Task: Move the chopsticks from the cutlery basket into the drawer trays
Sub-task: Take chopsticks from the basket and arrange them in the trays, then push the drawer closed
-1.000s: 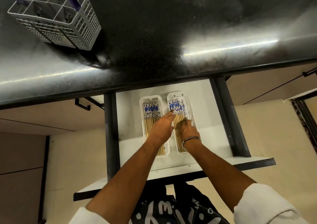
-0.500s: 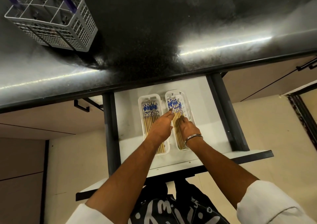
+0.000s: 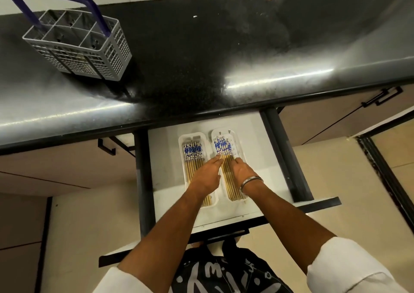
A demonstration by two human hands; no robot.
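Head view: a person stands at a dark countertop (image 3: 224, 52) and looks down into an open drawer (image 3: 163, 180) below its near edge.
Cutlery basket: the grey cutlery basket (image 3: 80, 50) with a purple handle stands upright on the far left of the countertop, well apart from the drawer; no chopsticks show in its compartments.
Drawer trays: two white trays lie side by side on the drawer floor, the left tray (image 3: 182, 158) and the right tray (image 3: 238, 144), their long sides running near to far.
Chopsticks, left: the left bundle of chopsticks (image 3: 192, 156) lies flat in the left tray, blue-patterned ends at the far side.
Chopsticks, right: the right bundle of chopsticks (image 3: 226, 162) lies flat in the right tray, blue-patterned ends likewise far.
Left hand: the left hand (image 3: 207, 174) lies palm down across the near part of the left tray, fingers straight and close together, tips reaching onto the right bundle; it grips nothing.
Right hand: the right hand (image 3: 243, 172) rests palm down on the right bundle, fingers extended and pressed flat, gripping nothing.
Bracelet: a metal bracelet (image 3: 251, 181) circles the right wrist.
Sleeves: white sleeves (image 3: 349, 268) cover the upper arms at the near edge.
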